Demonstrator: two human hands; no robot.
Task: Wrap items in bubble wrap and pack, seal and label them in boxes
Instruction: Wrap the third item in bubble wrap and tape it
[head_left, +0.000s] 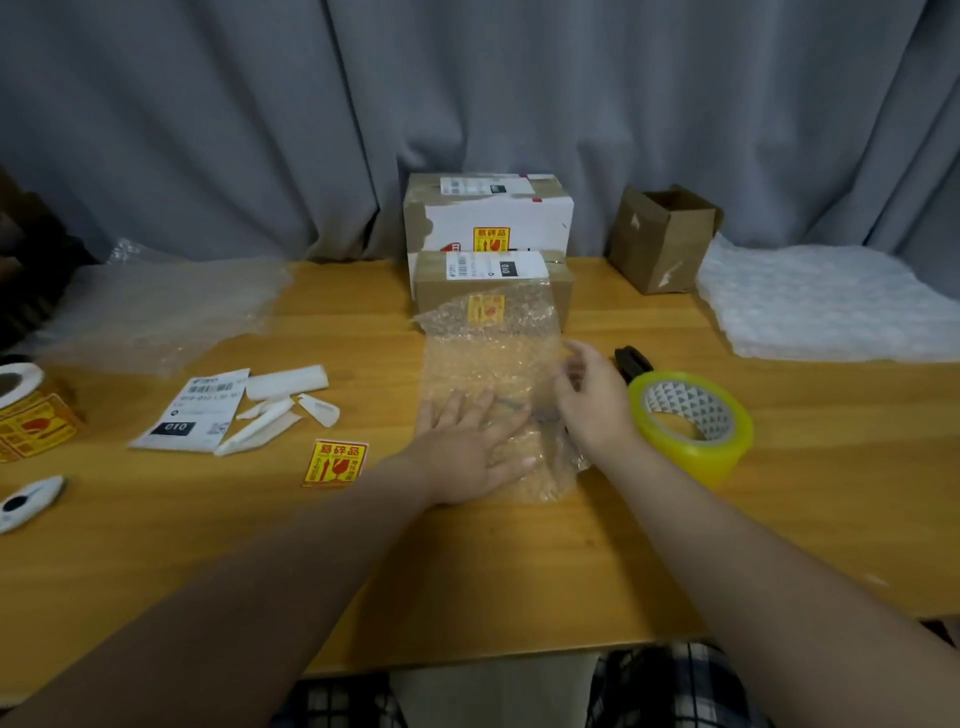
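A clear sheet of bubble wrap (483, 358) lies flat on the wooden table (467, 571) in front of me, its far edge curling up against a small sealed box (563, 293). My left hand (470, 449) presses flat on the sheet's near part with straight fingers. My right hand (592, 400) holds the sheet's right edge, where a thin dark item shows through the plastic. A larger sealed box (493, 213) with labels stands behind the small one. An open empty carton (660, 239) sits at the back right.
A yellow tape roll (691, 421) lies just right of my right hand, a black tool (631, 361) behind it. A loose fragile sticker (335, 462), shipping label (192, 415), paper scraps (280, 400), sticker roll (26, 410) and more bubble wrap (831, 306) lie around.
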